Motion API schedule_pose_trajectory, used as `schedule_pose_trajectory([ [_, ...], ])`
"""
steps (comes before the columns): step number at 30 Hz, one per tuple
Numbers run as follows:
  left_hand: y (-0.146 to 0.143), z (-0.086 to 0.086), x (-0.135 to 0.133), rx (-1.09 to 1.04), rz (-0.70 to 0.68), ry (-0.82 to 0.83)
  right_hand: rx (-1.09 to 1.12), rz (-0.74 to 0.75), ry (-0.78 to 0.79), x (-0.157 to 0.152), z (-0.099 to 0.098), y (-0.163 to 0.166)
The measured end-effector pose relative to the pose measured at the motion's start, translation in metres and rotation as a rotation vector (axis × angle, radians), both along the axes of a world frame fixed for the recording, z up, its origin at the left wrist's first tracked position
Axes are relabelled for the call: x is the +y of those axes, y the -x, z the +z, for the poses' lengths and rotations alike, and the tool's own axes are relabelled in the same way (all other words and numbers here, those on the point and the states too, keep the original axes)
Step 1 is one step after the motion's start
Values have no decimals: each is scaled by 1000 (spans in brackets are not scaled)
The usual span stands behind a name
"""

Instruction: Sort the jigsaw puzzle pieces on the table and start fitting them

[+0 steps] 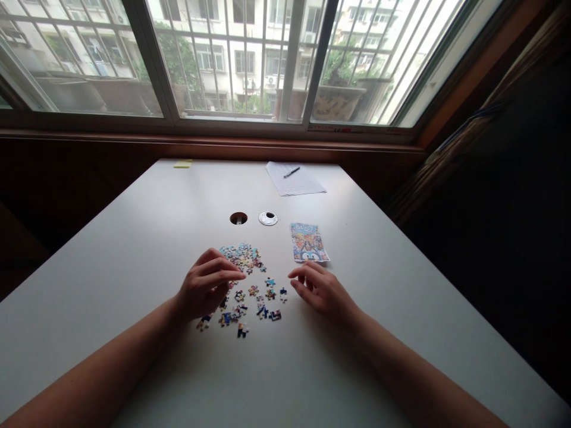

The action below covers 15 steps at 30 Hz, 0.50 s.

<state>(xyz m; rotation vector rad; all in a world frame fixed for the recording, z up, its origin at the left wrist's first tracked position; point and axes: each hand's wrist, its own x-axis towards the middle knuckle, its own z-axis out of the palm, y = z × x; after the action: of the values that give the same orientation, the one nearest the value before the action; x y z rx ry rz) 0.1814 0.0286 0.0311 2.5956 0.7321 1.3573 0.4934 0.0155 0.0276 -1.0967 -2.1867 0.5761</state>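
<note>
A heap of small jigsaw puzzle pieces (pixel 244 257) lies on the white table (pixel 178 214), with several more pieces scattered on the near side of it. My left hand (pixel 209 284) hovers over the left part of these pieces, fingers apart and bent, and hides some of them. To the right of the scatter is my right hand (pixel 319 286), its fingers loosely curled and apart, holding nothing I can see. A white and dark blue piece (pixel 284 294) lies just left of its fingertips. Beyond that hand lies a colourful printed picture sheet (pixel 308 242).
A round cable hole (pixel 238 219) opens in the tabletop, with its silver cover (pixel 268 219) beside it. Paper sheets (pixel 297 181) carrying a pen (pixel 291 172) lie at the far edge. Yellow sticky notes (pixel 182 163) are at the far left, below the barred window.
</note>
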Motion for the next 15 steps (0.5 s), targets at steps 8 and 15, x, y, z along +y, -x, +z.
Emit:
schedule_pose_trajectory([
  [8,0,8,0,-180,210,55,-78,120,52,-2,2,1],
  [15,3,5,2,-247,263,137,-119,163,19,-1,2,3],
])
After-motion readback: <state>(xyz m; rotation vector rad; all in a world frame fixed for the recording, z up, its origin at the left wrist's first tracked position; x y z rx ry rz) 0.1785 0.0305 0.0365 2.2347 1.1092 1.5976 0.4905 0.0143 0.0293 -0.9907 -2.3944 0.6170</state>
